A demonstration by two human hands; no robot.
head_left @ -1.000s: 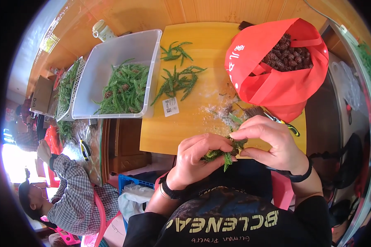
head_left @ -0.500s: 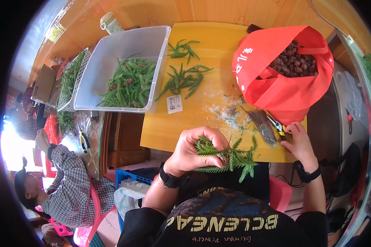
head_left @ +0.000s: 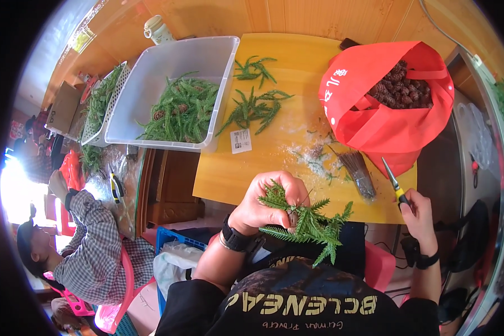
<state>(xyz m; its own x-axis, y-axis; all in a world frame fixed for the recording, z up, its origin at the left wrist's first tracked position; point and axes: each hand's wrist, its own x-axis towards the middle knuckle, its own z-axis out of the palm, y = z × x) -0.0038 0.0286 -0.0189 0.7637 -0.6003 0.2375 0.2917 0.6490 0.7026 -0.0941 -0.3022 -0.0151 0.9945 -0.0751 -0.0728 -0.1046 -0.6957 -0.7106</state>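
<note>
My left hand (head_left: 273,204) is closed round a bunch of green artificial pine sprigs (head_left: 319,225), with a bit of brown, perhaps a pine cone, showing at the thumb. The sprigs spread out to the right in front of my shirt. In my right hand (head_left: 419,218) is a pair of long-nose pliers (head_left: 396,182) with yellow and black handles, its jaws pointing up and left. A bundle of thin brown wires (head_left: 355,172) in clear plastic lies on the table between my hands. Loose green sprigs (head_left: 256,109) and a white label (head_left: 241,141) lie farther back.
A red bag (head_left: 369,131) full of pine cones (head_left: 404,85) stands at the back right of the yellow table (head_left: 224,176). At the left edge, a clear plastic bin (head_left: 134,84) holds green sprigs. Another person in a checked shirt (head_left: 98,263) sits at the left.
My right hand has lifted the pliers off the table beside the wires. My left hand with the sprigs has shifted slightly left and down in the picture.
</note>
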